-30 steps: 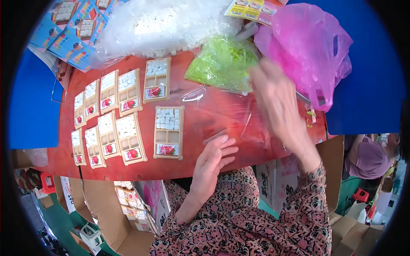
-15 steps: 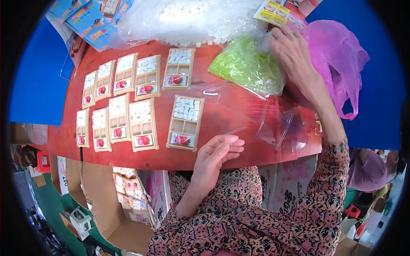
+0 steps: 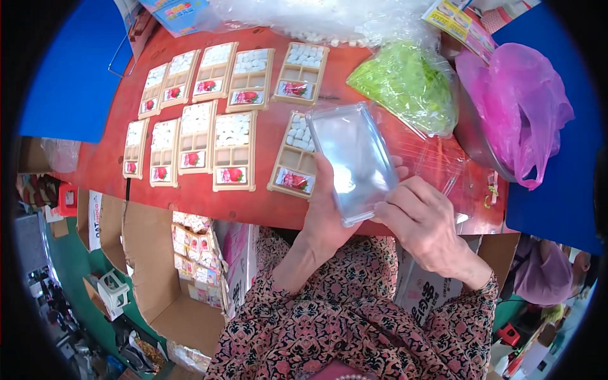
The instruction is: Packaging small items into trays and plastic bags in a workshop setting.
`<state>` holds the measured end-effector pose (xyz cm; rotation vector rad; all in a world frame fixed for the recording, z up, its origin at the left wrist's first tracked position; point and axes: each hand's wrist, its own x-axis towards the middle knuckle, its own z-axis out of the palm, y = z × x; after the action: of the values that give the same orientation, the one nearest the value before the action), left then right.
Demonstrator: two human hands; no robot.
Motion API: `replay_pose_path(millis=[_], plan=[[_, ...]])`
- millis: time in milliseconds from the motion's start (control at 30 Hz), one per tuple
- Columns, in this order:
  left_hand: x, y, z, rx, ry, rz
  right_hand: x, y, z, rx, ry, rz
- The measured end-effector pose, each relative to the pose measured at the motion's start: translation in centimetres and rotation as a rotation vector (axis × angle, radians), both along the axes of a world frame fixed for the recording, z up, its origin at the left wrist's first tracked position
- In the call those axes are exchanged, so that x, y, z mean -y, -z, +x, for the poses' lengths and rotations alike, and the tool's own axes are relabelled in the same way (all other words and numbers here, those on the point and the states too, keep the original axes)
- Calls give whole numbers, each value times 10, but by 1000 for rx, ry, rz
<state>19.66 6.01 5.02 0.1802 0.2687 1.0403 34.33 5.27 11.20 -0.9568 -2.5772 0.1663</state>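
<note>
A clear rectangular plastic cover (image 3: 351, 158), possibly a stack of them, is held tilted above the near edge of the red table. My left hand (image 3: 326, 206) grips it from the left, thumb along its side and fingertips showing past its right edge. At the lower right corner, the bent fingers of my right hand (image 3: 418, 218) pinch its edge. Partly hidden behind the cover lies a beige compartment tray (image 3: 288, 157) with white pieces and a strawberry-printed packet. To its left, several similar trays (image 3: 234, 149) stand in two rows.
A clear bag of light green pieces (image 3: 408, 85) lies beyond my hands. A pink plastic bag (image 3: 519, 107) hangs over a metal bowl (image 3: 484, 139) at the right. White pieces in a big clear bag (image 3: 329, 19) fill the far edge. An open cardboard box (image 3: 149, 253) stands below left.
My right hand has come back from beside the green bag to in front of me. The clear cover is now between both hands, and my left hand has closed on it. The view has shifted.
</note>
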Motion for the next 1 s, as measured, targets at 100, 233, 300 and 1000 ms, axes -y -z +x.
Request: replay_pose_path(millis=[100, 233, 300, 1000], plan=[[10, 13, -5, 7, -14, -56, 0, 4, -6, -60, -37, -126], [18, 13, -11, 14, -27, -129, -5, 3, -14, -178, -165, -403], [19, 14, -13, 64, -13, -133, -10, 2, -18, -198, -193, -502], [28, 3, -39, -84, -177, -93, -27, 17, -40, -334, -308, -710]])
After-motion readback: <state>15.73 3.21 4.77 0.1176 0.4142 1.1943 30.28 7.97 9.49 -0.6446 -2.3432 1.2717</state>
